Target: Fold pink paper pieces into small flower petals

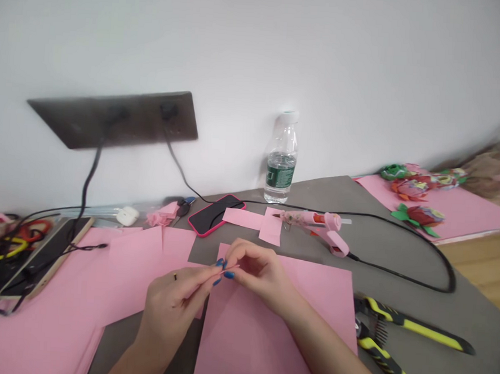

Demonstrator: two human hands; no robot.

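Observation:
Both hands meet over a large sheet of pink paper (275,329), thumbs and fingertips pinched together. Between the fingertips of my left hand (173,301) and my right hand (257,269) is a small piece of pink paper (231,269), mostly covered by the fingers. Just beyond them, two pink paper strips (243,218) lie crosswise. A pink hot glue gun (315,222) rests on its side, its nozzle over the strips. Several pink sheets (134,273) are spread left of my left hand.
A phone with a pink case (216,214) and a water bottle (281,161) stand toward the wall. Yellow-black pliers (411,326) lie at right, near a looping black cord (449,261). Paper flowers (418,214) sit far right. Another phone (49,254) and cables lie at left.

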